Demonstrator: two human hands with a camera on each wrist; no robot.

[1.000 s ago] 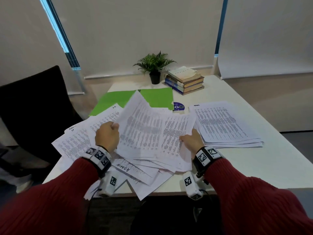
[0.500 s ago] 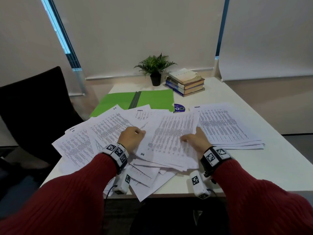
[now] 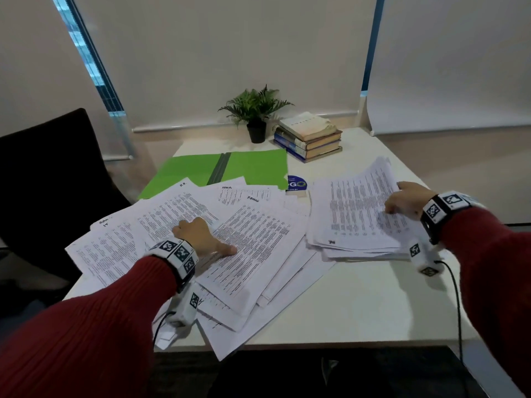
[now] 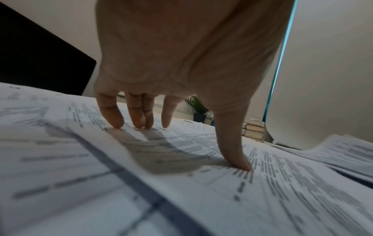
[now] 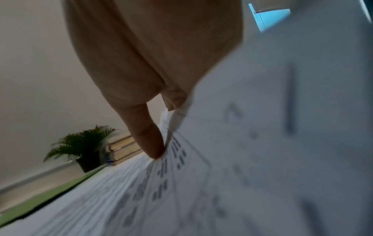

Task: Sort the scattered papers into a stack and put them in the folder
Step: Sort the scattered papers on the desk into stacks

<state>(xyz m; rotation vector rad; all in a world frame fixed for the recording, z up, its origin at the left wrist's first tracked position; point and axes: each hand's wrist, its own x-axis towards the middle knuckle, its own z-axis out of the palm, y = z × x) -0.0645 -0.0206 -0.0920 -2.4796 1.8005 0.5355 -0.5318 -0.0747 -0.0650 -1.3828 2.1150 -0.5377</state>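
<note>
Printed white papers (image 3: 253, 248) lie fanned out and overlapping on the left and middle of the table. My left hand (image 3: 201, 235) rests on them, its fingertips (image 4: 139, 123) and thumb pressing down on a sheet, holding nothing. To the right is a thicker paper stack (image 3: 356, 231). My right hand (image 3: 402, 202) pinches the right edge of a bundle of sheets lying over that stack, thumb (image 5: 149, 140) on top and the other fingers hidden beneath. The open green folder (image 3: 253, 168) lies flat behind the scattered papers, partly covered by them.
A potted plant (image 3: 255, 116) and a pile of books (image 3: 310, 136) stand at the back of the white table (image 3: 359, 297). A blue round disc (image 3: 296, 183) lies beside the folder. A black chair (image 3: 43, 179) stands at the left. Some sheets overhang the front edge.
My right hand has carried a bundle of sheets from the middle pile rightward onto the right stack. My left hand let go of that bundle and now presses on the scattered papers.
</note>
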